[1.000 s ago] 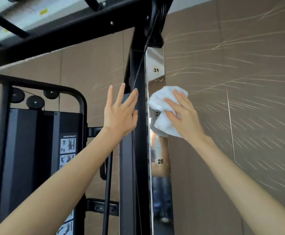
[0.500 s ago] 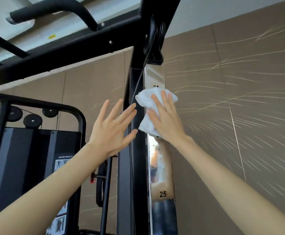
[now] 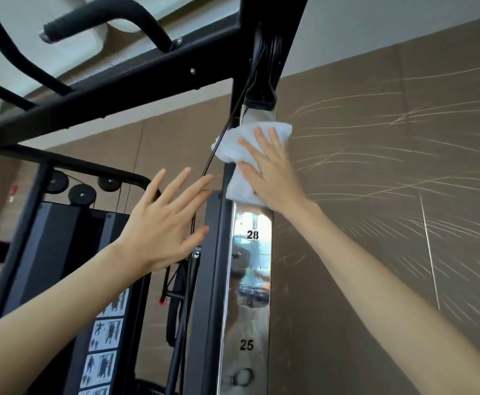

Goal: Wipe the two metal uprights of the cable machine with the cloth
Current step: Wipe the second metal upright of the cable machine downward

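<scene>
A shiny chrome upright [image 3: 248, 280] of the cable machine runs up the middle, marked 28 and 25. Near its top, just under the black pulley bracket [image 3: 261, 92], my right hand [image 3: 270, 169] presses a white cloth [image 3: 240, 158] flat against the metal with straight fingers. My left hand [image 3: 164, 220] is raised to the left of the upright with fingers spread and holds nothing; its fingertips are near the black cable [image 3: 204, 178]. Only this one chrome upright is in view.
A black crossbeam [image 3: 113, 92] with curved pull-up grips [image 3: 101, 12] spans overhead. The black weight stack housing [image 3: 62, 252] with exercise stickers and pulleys stands at left. A brown patterned wall [image 3: 389, 181] lies close behind the upright on the right.
My right hand has slid the cloth up the upright, from around mark 28 to just under the top bracket. My left hand has stayed raised beside the column, and my view has tilted upward.
</scene>
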A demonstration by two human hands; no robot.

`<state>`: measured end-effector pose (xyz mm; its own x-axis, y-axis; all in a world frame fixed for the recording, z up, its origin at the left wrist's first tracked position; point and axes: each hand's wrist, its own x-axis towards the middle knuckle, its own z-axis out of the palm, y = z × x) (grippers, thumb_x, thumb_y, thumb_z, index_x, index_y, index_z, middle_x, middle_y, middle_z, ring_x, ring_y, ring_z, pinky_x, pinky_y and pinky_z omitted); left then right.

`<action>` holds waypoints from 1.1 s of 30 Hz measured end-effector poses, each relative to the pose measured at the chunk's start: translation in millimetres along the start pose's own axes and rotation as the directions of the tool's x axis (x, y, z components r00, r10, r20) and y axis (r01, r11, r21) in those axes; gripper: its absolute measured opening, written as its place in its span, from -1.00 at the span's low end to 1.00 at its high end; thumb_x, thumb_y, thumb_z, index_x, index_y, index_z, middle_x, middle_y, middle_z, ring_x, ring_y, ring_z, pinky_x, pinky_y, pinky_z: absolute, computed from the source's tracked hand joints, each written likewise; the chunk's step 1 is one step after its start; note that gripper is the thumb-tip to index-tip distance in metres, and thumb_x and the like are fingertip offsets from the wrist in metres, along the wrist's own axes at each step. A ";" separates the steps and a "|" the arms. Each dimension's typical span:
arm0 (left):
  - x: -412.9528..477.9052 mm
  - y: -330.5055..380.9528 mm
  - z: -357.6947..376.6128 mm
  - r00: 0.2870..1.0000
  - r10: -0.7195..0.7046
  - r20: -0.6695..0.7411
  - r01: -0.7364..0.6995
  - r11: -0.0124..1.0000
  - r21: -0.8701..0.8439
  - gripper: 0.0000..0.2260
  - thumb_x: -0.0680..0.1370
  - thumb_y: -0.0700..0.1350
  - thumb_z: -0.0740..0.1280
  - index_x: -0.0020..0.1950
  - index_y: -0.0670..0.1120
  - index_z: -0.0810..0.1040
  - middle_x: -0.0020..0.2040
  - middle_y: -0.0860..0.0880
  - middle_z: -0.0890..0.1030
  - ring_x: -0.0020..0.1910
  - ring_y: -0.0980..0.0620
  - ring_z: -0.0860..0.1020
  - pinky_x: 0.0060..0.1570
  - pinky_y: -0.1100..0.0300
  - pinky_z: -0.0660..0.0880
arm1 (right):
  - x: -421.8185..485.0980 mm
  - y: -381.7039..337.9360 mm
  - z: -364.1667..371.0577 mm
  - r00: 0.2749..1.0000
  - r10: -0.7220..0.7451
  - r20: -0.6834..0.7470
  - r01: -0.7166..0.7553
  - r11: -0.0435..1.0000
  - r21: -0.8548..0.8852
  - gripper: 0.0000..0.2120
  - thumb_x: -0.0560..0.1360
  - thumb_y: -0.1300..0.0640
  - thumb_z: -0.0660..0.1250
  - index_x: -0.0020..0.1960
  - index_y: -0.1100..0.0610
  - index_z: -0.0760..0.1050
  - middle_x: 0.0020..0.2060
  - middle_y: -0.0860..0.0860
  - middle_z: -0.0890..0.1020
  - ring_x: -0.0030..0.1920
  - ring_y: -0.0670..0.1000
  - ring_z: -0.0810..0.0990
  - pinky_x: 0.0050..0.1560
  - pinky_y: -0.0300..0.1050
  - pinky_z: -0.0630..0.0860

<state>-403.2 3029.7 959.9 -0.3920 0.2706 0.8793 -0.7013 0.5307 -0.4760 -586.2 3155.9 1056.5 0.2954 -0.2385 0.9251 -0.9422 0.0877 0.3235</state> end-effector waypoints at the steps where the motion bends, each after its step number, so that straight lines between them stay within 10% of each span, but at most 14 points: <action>1: -1.4 -1.7 -2.7 1.000 -0.003 -0.001 0.003 1.000 0.007 -0.41 0.57 0.20 0.07 0.46 -0.14 0.43 0.55 -0.05 0.27 0.55 -0.12 0.19 0.49 -0.21 0.06 | -11.5 -1.5 1.3 1.000 -0.012 0.015 0.012 1.000 0.010 -0.52 0.62 -0.06 0.08 0.51 0.04 0.18 0.53 0.06 0.04 0.52 0.08 -0.16 0.49 0.06 -0.22; 12: -3.1 -4.9 -10.5 0.999 0.039 0.019 -0.040 0.999 0.023 -0.43 0.57 0.16 0.07 0.41 -0.16 0.48 0.54 -0.08 0.31 0.53 -0.14 0.25 0.48 -0.20 0.09 | 49.2 9.7 -2.1 0.999 0.038 -0.007 -0.039 0.978 -0.207 -0.54 0.65 -0.06 -0.01 0.52 0.04 0.16 0.53 0.08 0.07 0.53 0.13 -0.09 0.48 0.14 -0.20; 18: -15.8 4.6 -6.3 0.996 0.067 0.059 -0.066 0.998 -0.021 -0.42 0.52 0.16 0.10 0.36 -0.20 0.52 0.52 -0.12 0.32 0.51 -0.17 0.27 0.46 -0.22 0.12 | -45.8 -7.5 10.6 0.994 -0.100 0.045 0.102 0.994 -0.046 -0.48 0.59 -0.12 -0.02 0.49 0.05 0.24 0.51 0.06 0.10 0.52 0.06 -0.10 0.45 -0.10 -0.38; 33: -62.5 22.9 -6.0 0.993 0.049 0.105 -0.042 0.997 -0.071 -0.34 0.53 0.24 0.10 0.43 -0.20 0.44 0.54 -0.11 0.30 0.53 -0.18 0.22 0.45 -0.25 0.14 | -102.4 -24.5 23.5 0.993 -0.118 0.004 0.118 0.993 -0.023 -0.50 0.62 -0.12 -0.01 0.47 0.10 0.22 0.49 0.12 0.15 0.51 0.09 -0.06 0.48 0.09 -0.24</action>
<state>-391.2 3029.8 894.1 -0.4862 0.2110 0.8480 -0.6401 0.5746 -0.5100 -597.1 3155.5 949.2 0.4040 -0.2510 0.8796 -0.8967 0.0813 0.4351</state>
